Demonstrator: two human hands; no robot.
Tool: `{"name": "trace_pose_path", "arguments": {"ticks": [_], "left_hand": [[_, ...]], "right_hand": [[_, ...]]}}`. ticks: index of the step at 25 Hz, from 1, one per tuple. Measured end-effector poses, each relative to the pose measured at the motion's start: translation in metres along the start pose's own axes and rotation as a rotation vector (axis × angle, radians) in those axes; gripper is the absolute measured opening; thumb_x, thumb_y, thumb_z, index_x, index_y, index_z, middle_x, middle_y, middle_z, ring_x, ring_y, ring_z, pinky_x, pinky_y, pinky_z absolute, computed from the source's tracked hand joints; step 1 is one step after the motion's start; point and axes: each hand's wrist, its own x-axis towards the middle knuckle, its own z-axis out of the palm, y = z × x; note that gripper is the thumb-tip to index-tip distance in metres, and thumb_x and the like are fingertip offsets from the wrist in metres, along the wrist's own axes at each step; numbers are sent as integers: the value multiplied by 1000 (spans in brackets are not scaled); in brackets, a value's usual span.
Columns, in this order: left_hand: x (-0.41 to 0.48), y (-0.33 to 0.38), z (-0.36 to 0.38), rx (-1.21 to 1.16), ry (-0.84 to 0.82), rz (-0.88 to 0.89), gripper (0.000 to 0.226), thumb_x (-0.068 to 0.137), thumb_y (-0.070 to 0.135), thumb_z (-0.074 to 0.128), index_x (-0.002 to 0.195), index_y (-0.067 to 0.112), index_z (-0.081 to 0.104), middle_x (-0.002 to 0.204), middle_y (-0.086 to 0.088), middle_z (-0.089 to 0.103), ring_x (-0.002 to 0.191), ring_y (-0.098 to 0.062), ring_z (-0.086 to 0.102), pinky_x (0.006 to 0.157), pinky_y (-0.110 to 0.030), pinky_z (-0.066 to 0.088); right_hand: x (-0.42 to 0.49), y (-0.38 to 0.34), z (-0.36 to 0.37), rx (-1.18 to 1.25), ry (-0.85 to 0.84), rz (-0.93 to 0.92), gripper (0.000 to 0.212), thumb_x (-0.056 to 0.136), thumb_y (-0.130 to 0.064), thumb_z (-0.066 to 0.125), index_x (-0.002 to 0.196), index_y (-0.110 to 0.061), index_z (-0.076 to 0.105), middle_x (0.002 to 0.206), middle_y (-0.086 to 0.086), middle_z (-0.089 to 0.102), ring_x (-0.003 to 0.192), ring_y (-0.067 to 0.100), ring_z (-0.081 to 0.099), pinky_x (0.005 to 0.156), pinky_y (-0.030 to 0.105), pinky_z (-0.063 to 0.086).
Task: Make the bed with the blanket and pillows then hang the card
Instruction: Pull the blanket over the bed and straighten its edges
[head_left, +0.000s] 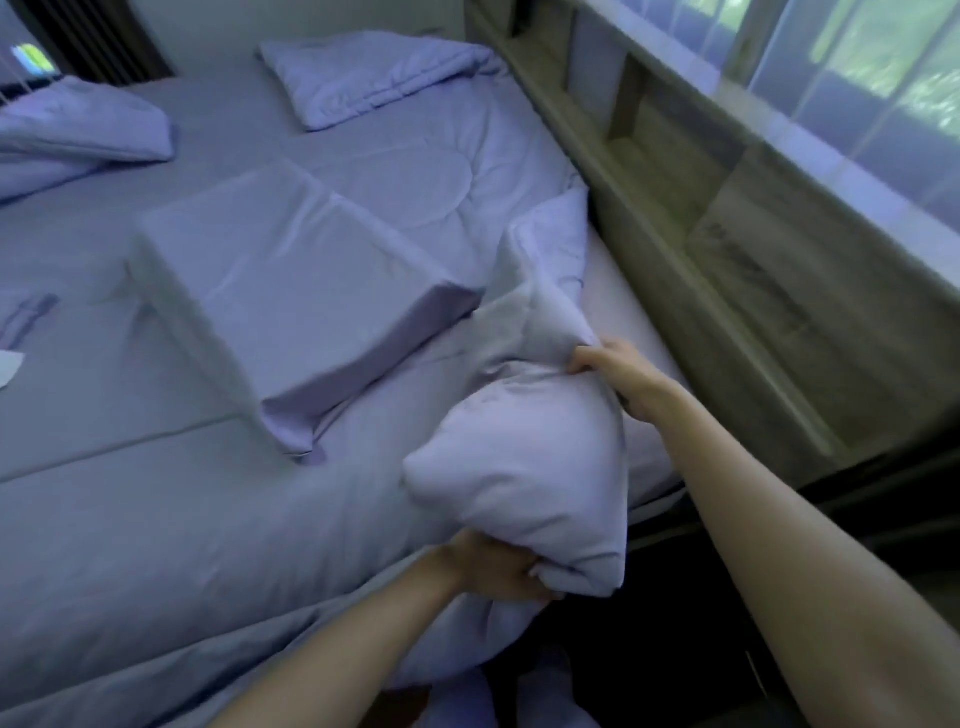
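Note:
A pale lilac blanket (524, 467) is bunched up at the near right corner of the bed (130, 519). My left hand (498, 569) grips its lower edge from underneath. My right hand (621, 376) pinches its upper fold near the headboard side. A block-shaped pillow (291, 280) in a lilac cover lies flat mid-bed. A soft pillow (379, 78) lies at the far end, and another pillow (83, 124) rests at the far left. A white piece of paper, maybe the card (8, 366), shows at the left edge.
A grey wooden headboard with open shelf compartments (727, 218) runs along the bed's right side. Behind it is a window with sheer curtains (857, 78). A dark gap (649, 649) lies between bed and headboard near me.

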Motion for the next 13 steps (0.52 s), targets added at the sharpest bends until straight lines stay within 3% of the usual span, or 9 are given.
{"name": "trace_pose_path", "arguments": {"ticks": [2,3,5,6,8,9,11,13], "left_hand": [[6,-9,15,-72,-81,78,23,86,36,52,86,18,66,82,-9,72,73,-22,66,58,-28,52],[7,-16,26,-114,-57,18,21,87,33,50,86,19,66,82,-7,72,71,-24,66,57,-29,52],[17,-43,47,-118,77,-169,31,85,30,43,94,19,71,89,-5,73,76,-24,71,64,-30,53],[25,-58,52,-88,111,-305,41,84,32,38,104,16,70,99,-6,72,86,-25,71,73,-30,52],[33,-77,61,50,-33,-513,61,83,39,26,130,15,56,130,-9,59,116,-27,60,93,-36,47],[36,-84,65,143,-193,-578,64,86,42,25,142,16,42,147,-10,44,132,-27,46,104,-41,39],[43,-95,70,173,-439,-655,67,95,46,33,153,17,13,162,-5,10,148,-27,17,115,-49,21],[48,-97,78,139,-522,-684,75,95,50,39,154,17,4,163,-6,-3,149,-35,5,118,-50,17]], "right_hand": [[-19,32,-48,187,186,73,8,50,-14,62,55,-16,57,54,1,49,64,22,44,59,31,33],[-30,49,-71,219,269,115,7,48,-14,60,51,-15,54,49,0,44,61,21,39,54,29,30],[-52,87,-108,167,332,226,8,65,-9,57,58,-12,58,54,6,43,61,23,38,50,28,33],[-61,104,-120,101,344,273,11,80,-5,53,74,-8,61,64,11,47,68,26,45,56,32,40],[-63,145,-134,15,448,359,24,98,-12,44,105,2,61,84,16,55,96,34,55,81,38,44],[-64,156,-134,76,463,389,29,100,-18,42,106,4,60,88,18,57,98,34,56,85,41,44],[-64,168,-127,306,404,439,38,98,-33,43,95,-2,64,86,16,59,82,29,58,76,41,48],[-55,177,-124,380,352,410,55,88,-56,52,121,-12,60,114,9,64,100,28,62,86,42,51]]}}
